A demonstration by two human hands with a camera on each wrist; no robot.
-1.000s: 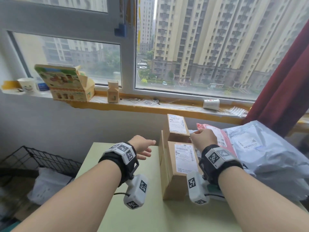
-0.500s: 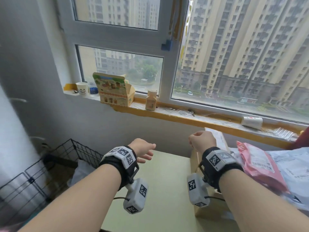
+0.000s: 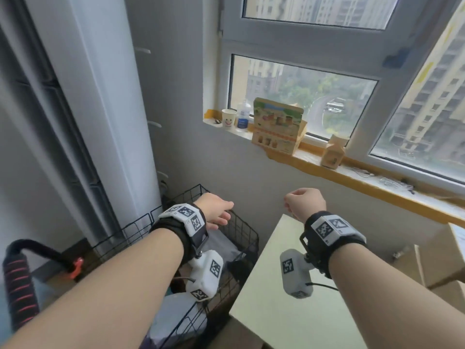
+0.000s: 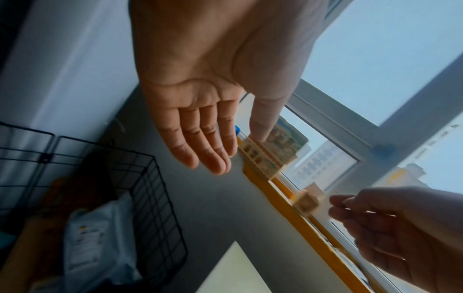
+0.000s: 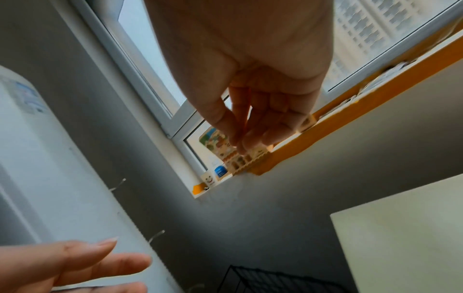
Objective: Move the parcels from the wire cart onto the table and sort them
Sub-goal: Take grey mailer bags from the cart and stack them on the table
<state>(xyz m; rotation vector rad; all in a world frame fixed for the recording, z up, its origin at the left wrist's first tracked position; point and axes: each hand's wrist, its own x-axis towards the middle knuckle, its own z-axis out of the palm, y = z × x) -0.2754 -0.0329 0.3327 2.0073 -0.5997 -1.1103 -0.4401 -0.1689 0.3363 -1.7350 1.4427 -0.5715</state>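
The black wire cart (image 3: 242, 229) stands left of the pale green table (image 3: 289, 311). Grey-white poly bag parcels (image 3: 176, 317) lie inside it; one of these bag parcels (image 4: 97, 243) also shows in the left wrist view. My left hand (image 3: 221, 215) hovers over the cart's far rim with straight fingers (image 4: 213, 146), holding nothing. My right hand (image 3: 299, 202) hangs above the table's far left corner with its fingers (image 5: 248, 134) loosely curled and empty. Cardboard box parcels (image 3: 440, 263) stand on the table at the right edge.
A tall white air conditioner (image 3: 108, 122) stands behind the cart. The cart's black and red handle (image 3: 17, 285) is at the lower left. On the windowsill (image 3: 352, 182) stand a paper cup (image 3: 228, 117), a bottle and a printed carton (image 3: 276, 129).
The view has swung left from the table toward the cart. My right hand has come off the cardboard box, and both hands have moved left, the left one now over the cart.
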